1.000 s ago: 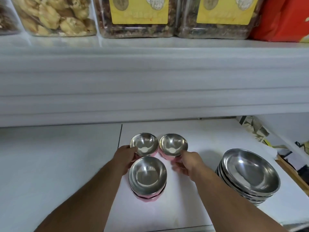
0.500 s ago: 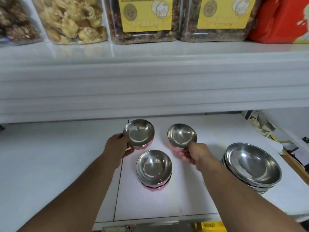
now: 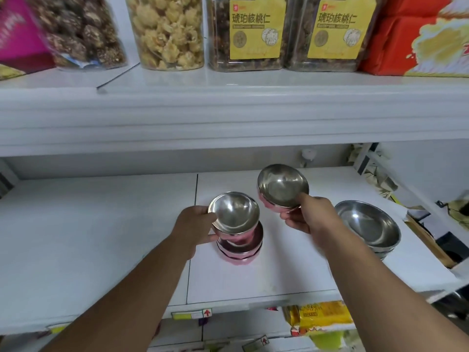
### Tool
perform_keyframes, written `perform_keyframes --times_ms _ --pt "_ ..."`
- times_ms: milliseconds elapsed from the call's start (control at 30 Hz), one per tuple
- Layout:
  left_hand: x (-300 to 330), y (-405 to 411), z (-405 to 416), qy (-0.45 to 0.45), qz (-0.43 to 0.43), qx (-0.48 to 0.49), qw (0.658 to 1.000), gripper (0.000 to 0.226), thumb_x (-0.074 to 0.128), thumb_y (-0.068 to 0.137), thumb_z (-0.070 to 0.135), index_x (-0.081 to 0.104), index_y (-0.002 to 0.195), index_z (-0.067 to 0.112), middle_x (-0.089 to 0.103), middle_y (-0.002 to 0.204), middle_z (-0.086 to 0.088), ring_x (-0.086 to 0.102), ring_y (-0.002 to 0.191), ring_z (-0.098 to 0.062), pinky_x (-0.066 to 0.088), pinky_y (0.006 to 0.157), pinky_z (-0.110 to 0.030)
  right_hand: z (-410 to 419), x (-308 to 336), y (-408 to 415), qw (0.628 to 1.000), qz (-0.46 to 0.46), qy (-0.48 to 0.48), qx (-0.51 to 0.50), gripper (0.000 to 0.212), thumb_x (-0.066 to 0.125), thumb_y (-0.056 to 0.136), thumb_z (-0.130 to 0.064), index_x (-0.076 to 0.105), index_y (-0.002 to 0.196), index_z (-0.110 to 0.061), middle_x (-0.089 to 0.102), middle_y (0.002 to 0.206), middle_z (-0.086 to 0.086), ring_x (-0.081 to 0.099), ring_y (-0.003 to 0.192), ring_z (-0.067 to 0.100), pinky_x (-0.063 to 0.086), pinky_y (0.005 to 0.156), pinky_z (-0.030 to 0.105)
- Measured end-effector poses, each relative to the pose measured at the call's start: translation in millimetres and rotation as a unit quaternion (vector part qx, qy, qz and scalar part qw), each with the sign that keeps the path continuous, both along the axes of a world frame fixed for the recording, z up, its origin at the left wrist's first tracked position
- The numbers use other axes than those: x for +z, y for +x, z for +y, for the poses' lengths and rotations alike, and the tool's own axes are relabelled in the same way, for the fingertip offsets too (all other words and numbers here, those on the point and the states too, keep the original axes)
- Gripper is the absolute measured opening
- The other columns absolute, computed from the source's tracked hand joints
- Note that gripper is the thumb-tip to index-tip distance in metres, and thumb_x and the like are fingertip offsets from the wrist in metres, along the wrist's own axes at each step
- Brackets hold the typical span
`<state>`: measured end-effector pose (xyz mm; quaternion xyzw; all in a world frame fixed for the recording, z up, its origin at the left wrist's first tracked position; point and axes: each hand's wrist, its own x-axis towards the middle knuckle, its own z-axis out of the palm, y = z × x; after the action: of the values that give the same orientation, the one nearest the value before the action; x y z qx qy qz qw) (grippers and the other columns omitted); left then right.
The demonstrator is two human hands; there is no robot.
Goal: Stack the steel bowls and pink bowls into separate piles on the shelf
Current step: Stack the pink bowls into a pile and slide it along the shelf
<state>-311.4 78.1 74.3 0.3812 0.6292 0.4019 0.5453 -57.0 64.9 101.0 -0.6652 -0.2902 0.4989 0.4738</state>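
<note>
Evidently light, stiff and slick, the two pink bowls are each pinched at the near rim: the left hand [image 3: 193,226] holds one [image 3: 234,214] just above the pink pile [image 3: 239,250] on the shelf [image 3: 101,237], while the right hand [image 3: 308,217] holds the other [image 3: 283,189] raised and tilted farther back. A steel bowl stack [image 3: 368,227] sits to the right, well apart, and nothing blocks the pile.
</note>
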Motion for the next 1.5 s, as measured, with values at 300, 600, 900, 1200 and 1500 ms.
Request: perform_keyframes --times_ms 300,600,900,1200,1500 --pt "-10.3 14.2 -12.0 0.026 0.068 -0.006 0.997 0.02 0.069 0.089 0.008 0.064 0.069 0.01 0.061 0.073 -0.01 0.061 0.064 -0.02 0.062 0.08 -0.047 -18.1 19.7 -18.2 0.997 -0.008 -0.001 0.078 0.028 0.05 0.094 -0.015 0.068 0.105 0.004 0.08 0.082 0.024 0.077 0.073 0.025 0.064 0.068 0.033" --pt "-23.4 4.0 -14.8 0.027 0.079 -0.013 0.996 0.017 0.054 0.1 0.024 0.068 0.094 0.016 0.067 0.096 -0.011 0.066 0.075 -0.016 0.063 0.076 -0.041 -18.5 4.7 -41.1 0.988 -0.03 -0.052 0.142 0.029 0.053 0.094 -0.017 0.064 0.111 0.003 0.08 0.082 0.024 0.08 0.09 0.034 0.066 0.082 0.042" --pt "-38.7 -8.1 -20.6 0.006 0.048 -0.012 0.999 0.024 0.048 0.097 0.016 0.072 0.096 0.014 0.066 0.106 -0.014 0.065 0.096 -0.026 0.061 0.085 -0.043 -24.2 -7.8 -43.4 0.989 -0.051 -0.068 0.124 0.032 0.061 0.1 -0.031 0.062 0.093 0.0 0.08 0.075 0.02 0.078 0.08 0.036 0.066 0.081 0.041" --pt "-55.3 -11.1 -28.3 -0.018 -0.118 -0.015 0.993 0.019 0.055 0.099 0.016 0.072 0.106 0.021 0.07 0.116 -0.002 0.064 0.111 -0.018 0.052 0.093 -0.038 -43.5 -49.6 -50.0 0.996 -0.054 -0.063 0.046 0.027 0.053 0.103 -0.022 0.065 0.116 -0.002 0.065 0.121 0.027 0.067 0.114 0.04 0.056 0.1 0.05" --pt "-64.9 -1.9 -34.3 -0.052 -0.179 -0.04 0.982 0.029 0.047 0.101 0.003 0.071 0.106 0.018 0.072 0.111 0.001 0.064 0.11 -0.015 0.046 0.103 -0.041 -36.9 -75.4 -58.7 0.991 0.093 -0.091 0.044 0.041 0.043 0.108 -0.024 0.054 0.141 -0.002 0.064 0.119 0.007 0.058 0.119 0.025 0.049 0.101 0.036"
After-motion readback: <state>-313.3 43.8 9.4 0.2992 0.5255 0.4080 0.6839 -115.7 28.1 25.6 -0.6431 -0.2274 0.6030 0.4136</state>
